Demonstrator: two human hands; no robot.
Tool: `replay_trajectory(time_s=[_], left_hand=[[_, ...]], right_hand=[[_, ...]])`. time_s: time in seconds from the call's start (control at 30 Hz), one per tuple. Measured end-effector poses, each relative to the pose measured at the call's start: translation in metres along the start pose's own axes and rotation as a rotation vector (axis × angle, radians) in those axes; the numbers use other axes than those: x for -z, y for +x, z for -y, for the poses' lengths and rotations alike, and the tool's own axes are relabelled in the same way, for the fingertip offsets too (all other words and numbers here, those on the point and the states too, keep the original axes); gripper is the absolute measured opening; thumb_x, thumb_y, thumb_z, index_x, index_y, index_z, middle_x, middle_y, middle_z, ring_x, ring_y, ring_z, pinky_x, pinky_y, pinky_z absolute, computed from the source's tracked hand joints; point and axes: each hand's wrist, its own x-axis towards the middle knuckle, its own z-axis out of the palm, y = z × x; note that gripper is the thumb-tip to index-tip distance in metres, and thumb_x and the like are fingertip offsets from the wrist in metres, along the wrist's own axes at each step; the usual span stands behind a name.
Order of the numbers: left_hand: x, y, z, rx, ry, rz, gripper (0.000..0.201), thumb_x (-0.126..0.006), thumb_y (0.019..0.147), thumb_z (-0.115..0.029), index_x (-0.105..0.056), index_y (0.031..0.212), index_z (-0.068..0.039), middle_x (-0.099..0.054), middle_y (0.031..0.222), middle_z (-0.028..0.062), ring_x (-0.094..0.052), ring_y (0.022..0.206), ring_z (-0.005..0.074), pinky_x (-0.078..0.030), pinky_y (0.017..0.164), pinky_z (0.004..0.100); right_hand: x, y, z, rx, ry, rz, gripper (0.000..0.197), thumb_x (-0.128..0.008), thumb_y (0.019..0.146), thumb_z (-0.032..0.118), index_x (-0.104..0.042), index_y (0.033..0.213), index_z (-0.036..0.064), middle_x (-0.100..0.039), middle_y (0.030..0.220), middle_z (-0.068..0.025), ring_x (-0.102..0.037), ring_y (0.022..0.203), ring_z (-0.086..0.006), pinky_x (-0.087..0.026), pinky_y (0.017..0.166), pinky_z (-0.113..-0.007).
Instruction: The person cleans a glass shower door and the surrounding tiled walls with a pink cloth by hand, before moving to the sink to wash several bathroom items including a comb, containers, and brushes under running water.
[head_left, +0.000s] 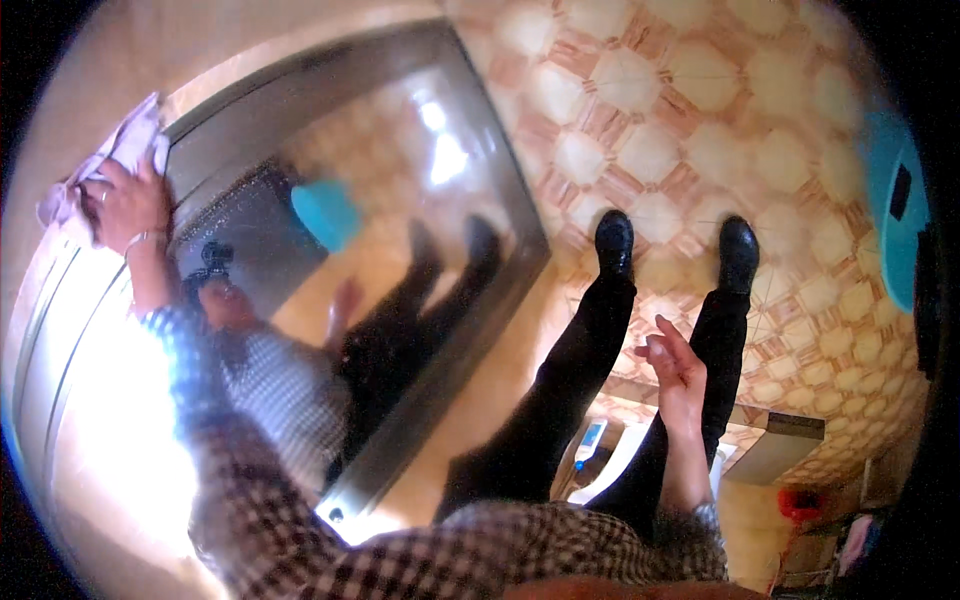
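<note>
My left hand (130,205) is stretched out at the far left, closed on a pale lilac cloth (118,148). The cloth is bunched under the fingers and touches the light surface by the edge of a large mirror (380,130). A dark grey frame borders this mirror, and its glass reflects me, the tiled floor and a turquoise shape. My right hand (677,375) hangs in front of my legs with nothing in it, its fingers partly bent and apart.
Patterned beige and brown tiles (700,150) cover the floor around my black shoes (614,240). A turquoise object (895,215) stands at the right edge. Lower right are a grey ledge (785,445) and a red object (799,504). Bright light glares at the lower left.
</note>
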Motion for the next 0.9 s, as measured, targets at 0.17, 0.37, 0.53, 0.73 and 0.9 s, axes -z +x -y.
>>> replay_trajectory(time_s=[0.17, 0.37, 0.53, 0.73, 0.9], left_hand=[[-0.031, -0.012, -0.067, -0.172, -0.159, -0.139, 0.062, -0.039, 0.088, -0.050, -0.042, 0.121, 0.002, -0.043, 0.121, 0.0307, -0.043, 0.114, 0.0423, -0.037, 0.094, 0.0509], [0.022, -0.061, -0.203, -0.436, -0.382, 0.262, 0.058, -0.038, 0.091, -0.040, -0.028, 0.140, -0.012, -0.020, 0.149, 0.0063, -0.028, 0.134, 0.0256, -0.039, 0.095, 0.0527], [0.000, -0.093, -0.173, -0.613, -0.468, 0.312, 0.054, -0.040, 0.092, -0.038, -0.030, 0.139, -0.012, -0.022, 0.148, 0.0070, -0.031, 0.132, 0.0239, -0.039, 0.097, 0.0464], [0.008, -0.163, -0.009, -0.637, -0.433, 0.177, 0.050, -0.046, 0.090, -0.026, -0.036, 0.135, -0.006, -0.033, 0.141, 0.0146, -0.027, 0.133, 0.0290, -0.027, 0.107, 0.0402], [-0.041, -0.140, 0.219, -0.105, -0.102, 0.002, 0.052, -0.036, 0.092, -0.038, -0.033, 0.139, -0.015, -0.023, 0.146, 0.0170, -0.019, 0.133, 0.0398, -0.020, 0.107, 0.0515]], right_hand=[[-0.001, -0.011, 0.012, -0.028, -0.089, -0.006, 0.038, -0.055, 0.090, 0.012, -0.050, 0.125, -0.0015, -0.060, 0.096, -0.0052, -0.061, 0.086, -0.0153, -0.045, 0.081, -0.027], [0.012, -0.008, 0.010, -0.045, 0.014, 0.035, 0.039, -0.054, 0.091, 0.013, -0.048, 0.127, -0.0011, -0.060, 0.103, -0.0064, -0.059, 0.088, -0.0145, -0.045, 0.081, -0.025], [0.026, 0.013, -0.012, 0.052, 0.105, 0.022, 0.041, -0.056, 0.091, 0.015, -0.047, 0.128, -0.0006, -0.059, 0.099, -0.0053, -0.059, 0.086, -0.0144, -0.046, 0.080, -0.027], [0.033, 0.058, -0.032, 0.128, -0.080, -0.091, 0.038, -0.052, 0.090, 0.017, -0.052, 0.125, 0.0012, -0.063, 0.094, -0.0072, -0.061, 0.080, -0.0125, -0.044, 0.072, -0.025], [0.036, 0.081, -0.038, 0.147, -0.153, -0.058, 0.038, -0.051, 0.089, 0.018, -0.053, 0.123, 0.0015, -0.064, 0.086, -0.0082, -0.062, 0.076, -0.0118, -0.044, 0.069, -0.024]])
